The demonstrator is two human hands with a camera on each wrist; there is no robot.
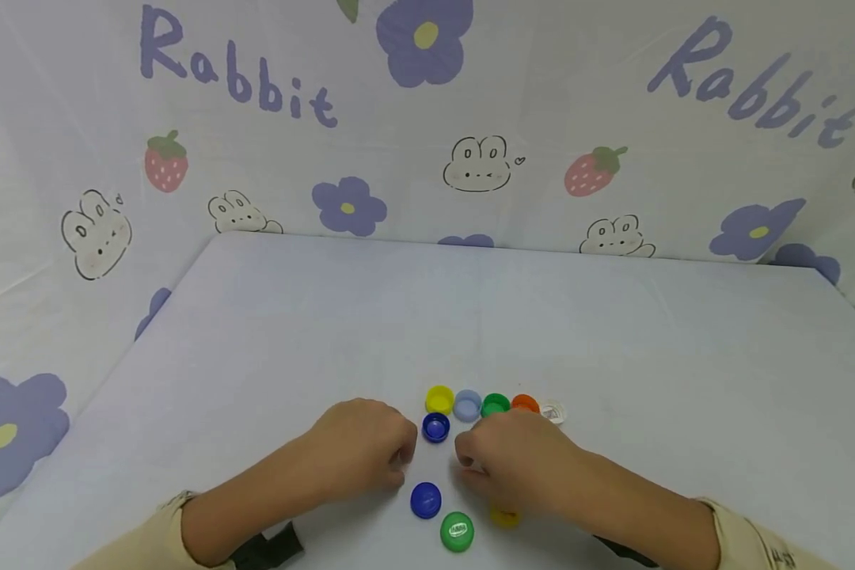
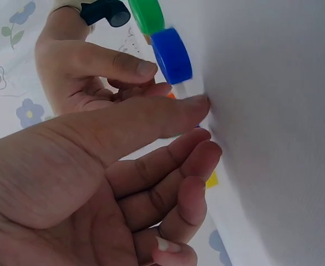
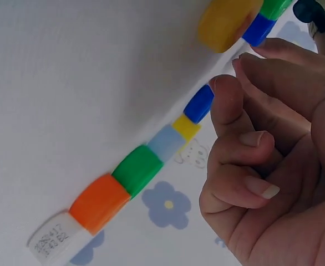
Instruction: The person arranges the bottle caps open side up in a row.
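Note:
My left hand (image 1: pixel 363 447) rests low over the white table, its fingers loosely curled and holding nothing. Its fingertips are close to the tabletop in the left wrist view. Opposite it, my right hand (image 1: pixel 523 459) is also loosely curled and without anything in its grasp. Between and just beyond the hands lies a dark blue bottle cap (image 1: pixel 435 427), hollow side up. Nearer to me are a blue cap (image 1: pixel 425 500) and a green cap (image 1: pixel 457 531), tops up. A yellow cap (image 1: pixel 504 516) is partly hidden under my right hand.
Beyond the hands, a row of caps runs left to right: yellow (image 1: pixel 439 400), light blue (image 1: pixel 467 405), green (image 1: pixel 495 405), orange (image 1: pixel 525 404) and clear-white (image 1: pixel 553 412). My right hand partly covers the row. A rabbit-and-flower printed cloth (image 1: pixel 399 119) hangs behind the table (image 1: pixel 470 317).

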